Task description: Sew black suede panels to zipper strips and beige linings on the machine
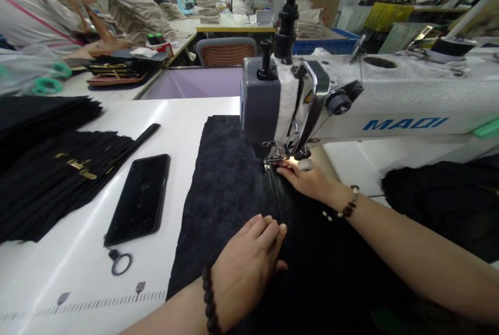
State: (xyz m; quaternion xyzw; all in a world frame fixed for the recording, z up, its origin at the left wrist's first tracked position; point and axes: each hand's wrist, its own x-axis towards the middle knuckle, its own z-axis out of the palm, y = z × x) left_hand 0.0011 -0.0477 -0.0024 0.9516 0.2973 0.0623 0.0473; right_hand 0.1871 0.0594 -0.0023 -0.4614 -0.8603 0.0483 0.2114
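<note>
A piece of black fabric (pixel 222 184) lies under the needle of a white and grey sewing machine (pixel 261 95). Along it runs a dark strip like a zipper (pixel 277 194), leading up to the presser foot (pixel 267 165). My left hand (pixel 249 259) rests on the fabric nearer to me, its fingers curled together and gripping the cloth by the strip. Close to the right of the presser foot, my right hand (pixel 307 179) has thumb and fingertips together on the fabric; the tips are partly hidden by the machine.
To the left on the white table (pixel 97 288) lie a black phone (pixel 138 200) with a ring strap (pixel 122 264) and black pieces with gold zipper pulls (pixel 74 168). More black cloth (pixel 444 194) sits at right. Behind stand a chair (pixel 226 53) and stacked beige pieces (pixel 136 15).
</note>
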